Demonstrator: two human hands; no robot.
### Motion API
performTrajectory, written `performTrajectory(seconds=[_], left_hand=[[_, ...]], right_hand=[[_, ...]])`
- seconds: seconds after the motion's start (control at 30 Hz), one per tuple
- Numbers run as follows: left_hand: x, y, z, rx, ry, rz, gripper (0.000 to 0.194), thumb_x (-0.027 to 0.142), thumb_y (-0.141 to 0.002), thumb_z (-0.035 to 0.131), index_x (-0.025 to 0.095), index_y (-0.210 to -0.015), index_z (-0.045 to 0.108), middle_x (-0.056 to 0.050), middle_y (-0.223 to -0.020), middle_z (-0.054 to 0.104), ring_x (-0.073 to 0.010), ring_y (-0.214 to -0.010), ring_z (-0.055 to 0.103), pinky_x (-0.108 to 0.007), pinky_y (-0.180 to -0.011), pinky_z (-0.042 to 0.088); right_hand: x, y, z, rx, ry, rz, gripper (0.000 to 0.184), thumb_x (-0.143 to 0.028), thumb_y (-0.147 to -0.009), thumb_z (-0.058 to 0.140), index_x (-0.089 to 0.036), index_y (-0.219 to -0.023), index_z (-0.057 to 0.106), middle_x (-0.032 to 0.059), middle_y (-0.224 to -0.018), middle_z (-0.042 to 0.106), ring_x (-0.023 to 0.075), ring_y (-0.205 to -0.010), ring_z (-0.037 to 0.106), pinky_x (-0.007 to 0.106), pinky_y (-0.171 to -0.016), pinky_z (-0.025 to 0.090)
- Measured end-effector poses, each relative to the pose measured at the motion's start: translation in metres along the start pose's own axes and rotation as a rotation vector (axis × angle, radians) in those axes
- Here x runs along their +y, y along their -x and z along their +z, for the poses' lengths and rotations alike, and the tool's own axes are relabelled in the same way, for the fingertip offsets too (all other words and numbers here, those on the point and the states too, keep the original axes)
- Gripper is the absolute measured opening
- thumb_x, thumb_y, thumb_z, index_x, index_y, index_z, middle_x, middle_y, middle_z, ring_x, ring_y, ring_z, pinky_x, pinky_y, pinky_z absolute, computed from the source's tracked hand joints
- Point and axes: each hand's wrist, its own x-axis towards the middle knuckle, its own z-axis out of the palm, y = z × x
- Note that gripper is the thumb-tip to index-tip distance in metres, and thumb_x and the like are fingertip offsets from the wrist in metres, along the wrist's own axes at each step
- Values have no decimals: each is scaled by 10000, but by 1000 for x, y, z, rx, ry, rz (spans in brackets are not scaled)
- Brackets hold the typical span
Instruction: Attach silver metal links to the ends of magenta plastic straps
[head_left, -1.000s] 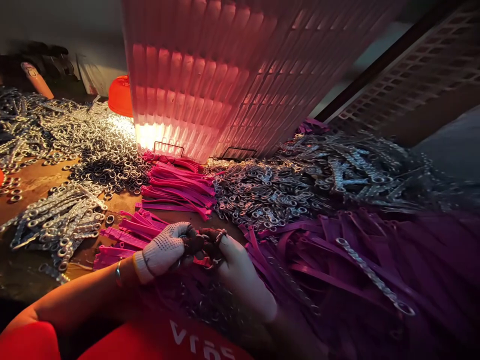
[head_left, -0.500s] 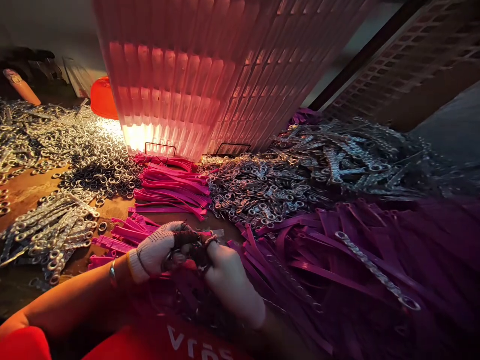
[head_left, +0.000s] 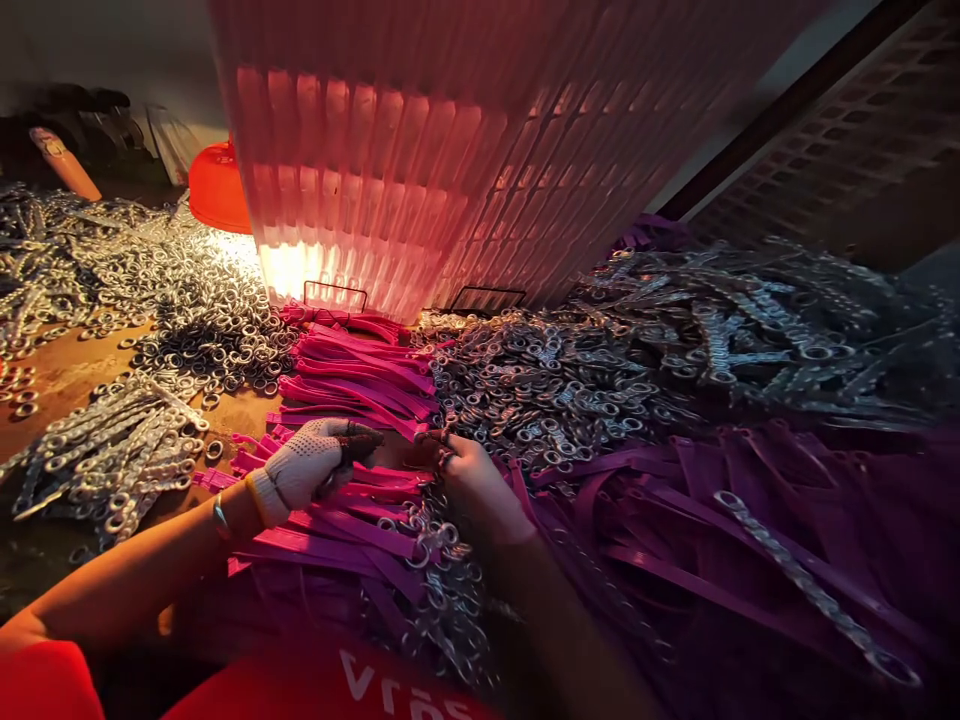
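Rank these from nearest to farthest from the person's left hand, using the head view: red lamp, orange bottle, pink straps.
1. Pink straps: right by the left hand, around and just beyond it.
2. Red lamp: farther back, toward the left.
3. Orange bottle: at the back, far left.

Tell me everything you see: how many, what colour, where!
Lamp: one, orange-red, back left
Bottle: one, peach, far back left
Plastic panels: maybe two, pinkish, back middle
Wire stands: two, black, at panels' foot
Metal strips: countless, silver, left, middle and right
Pink straps: many, pink, middle
Purple straps: many, purple, right
Table: one, brown, underneath
Grid: one, brownish, upper right
Dark things: unclear count, black, back left
Bracelet: one, silver, left wrist
Clothing: unclear count, red, bottom
Left hand: one, white glove, near pink straps
Right hand: one, whitish, middle
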Motion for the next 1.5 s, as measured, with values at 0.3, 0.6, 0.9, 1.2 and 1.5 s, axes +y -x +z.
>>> performTrajectory(seconds=[0.3,0.6,0.9,1.2,1.5], left_hand=[[16,10,21,-97,-485,638,343,177,-845,591,197,-1168,702,-63,-1040,734,-199,-926,660,-277,-850,490],[6,36,19,-98,-72,153,303,466,-850,601,172,-778,588,55,-453,438,-73,-354,332,-191,-343,228],[-16,57,35,-2,-242,323,294,422,-860,598,149,-753,572,25,-606,517,-82,-520,406,-205,-472,308],[-21,58,23,-3,-778,616,129,84,-765,575,184,-738,652,-32,-724,638,-154,-646,516,-242,-624,355],[-28,58,23,5,-504,456,199,163,-843,531,143,-709,677,-10,-668,647,-125,-612,516,-209,-571,352]], right_hand=[[-63,72,5,-188,-141,92,347,-468,-842,618,-195,-1043,694,21,-737,661,167,-621,579,285,-571,468],[-70,104,14,42,541,-460,360,-121,-800,514,-227,-1105,672,62,-1014,694,208,-917,623,321,-793,484],[-52,115,47,286,1287,-667,215,-4,-576,475,-185,-636,577,58,-649,608,165,-570,495,304,-562,264],[-40,120,50,301,1226,-738,253,-24,-561,455,-201,-704,564,59,-680,589,190,-596,477,312,-570,278],[-56,122,44,74,1344,-537,315,16,-590,463,-185,-783,609,78,-759,651,197,-656,538,306,-607,317]])
